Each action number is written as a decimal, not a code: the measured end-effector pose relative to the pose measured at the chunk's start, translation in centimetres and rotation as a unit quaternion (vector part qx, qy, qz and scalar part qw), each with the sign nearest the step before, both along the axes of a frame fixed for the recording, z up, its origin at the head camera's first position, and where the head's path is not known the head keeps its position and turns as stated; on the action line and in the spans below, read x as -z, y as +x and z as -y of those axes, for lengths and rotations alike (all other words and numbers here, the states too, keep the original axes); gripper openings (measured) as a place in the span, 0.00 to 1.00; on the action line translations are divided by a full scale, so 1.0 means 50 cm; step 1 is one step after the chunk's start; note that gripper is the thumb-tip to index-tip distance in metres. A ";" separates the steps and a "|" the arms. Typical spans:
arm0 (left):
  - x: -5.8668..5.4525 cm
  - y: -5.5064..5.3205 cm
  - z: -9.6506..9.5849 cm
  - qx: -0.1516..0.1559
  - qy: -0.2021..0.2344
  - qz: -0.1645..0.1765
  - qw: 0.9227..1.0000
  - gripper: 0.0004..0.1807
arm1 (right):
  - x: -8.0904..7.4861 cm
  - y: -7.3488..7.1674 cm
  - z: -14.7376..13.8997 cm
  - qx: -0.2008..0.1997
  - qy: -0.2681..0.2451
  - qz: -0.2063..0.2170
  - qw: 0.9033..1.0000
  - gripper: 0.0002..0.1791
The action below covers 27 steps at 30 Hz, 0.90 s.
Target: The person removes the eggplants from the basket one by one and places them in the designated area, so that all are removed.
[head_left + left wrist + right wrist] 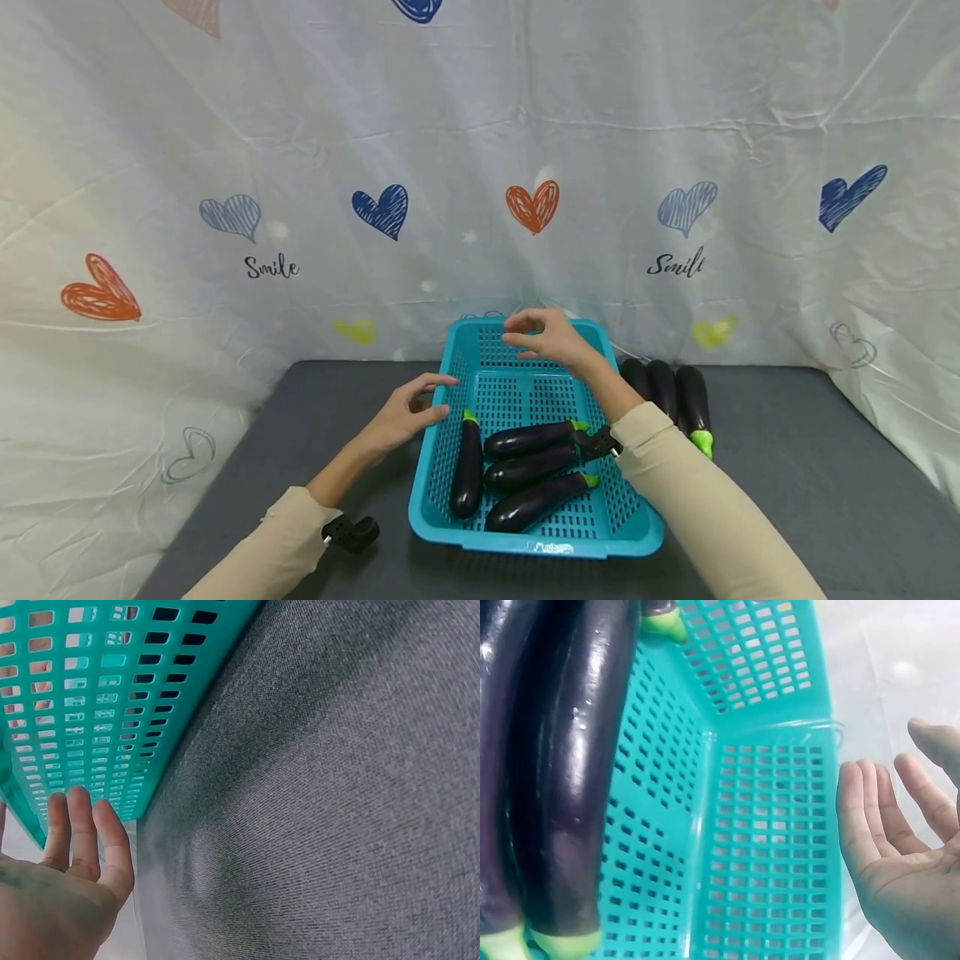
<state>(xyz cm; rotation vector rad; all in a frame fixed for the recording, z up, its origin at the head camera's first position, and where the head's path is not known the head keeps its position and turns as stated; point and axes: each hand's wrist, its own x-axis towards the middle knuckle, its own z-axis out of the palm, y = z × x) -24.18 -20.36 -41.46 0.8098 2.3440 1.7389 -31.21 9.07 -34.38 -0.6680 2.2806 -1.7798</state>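
A turquoise plastic basket (pixel 536 546) with slotted walls stands in front of me in the head view. Inside lie several dark purple eggplants (pixel 468 467) with green caps, one lengthwise at the left and the others crosswise. My left hand (pixel 405 412) is at the basket's left rim, thumb and fingers apart and nothing between them; the left wrist view shows its fingers by the slotted outer wall (pixel 112 697). Over the basket's far end hovers my right hand (pixel 546 337), its fingers loosely bent and holding nothing. Its bare palm (pixel 915 892) faces the right wrist camera.
Right of the basket, 3 more eggplants (pixel 693 400) lie side by side on the dark grey tabletop (pixel 780 492), partly hidden by my right arm. A pale curtain (pixel 465 142) printed with hearts hangs behind the table.
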 end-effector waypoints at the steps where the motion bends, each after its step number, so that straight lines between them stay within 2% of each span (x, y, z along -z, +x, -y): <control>1: 0.000 -0.001 0.000 0.000 0.000 0.000 1.000 0.23 | 0.003 0.000 0.000 0.000 0.002 0.001 1.000 0.17; 11: 0.012 -0.008 -0.001 0.000 0.003 0.000 1.000 0.22 | 0.033 -0.004 0.008 -0.021 0.014 0.023 0.999 0.21; 20: 0.010 -0.007 -0.002 -0.001 0.000 0.001 1.000 0.21 | 0.054 0.001 0.032 -0.041 0.032 0.054 0.997 0.20; 27: 0.009 -0.004 -0.003 -0.005 -0.004 -0.002 1.000 0.21 | 0.089 0.002 0.041 -0.076 0.049 0.081 0.993 0.28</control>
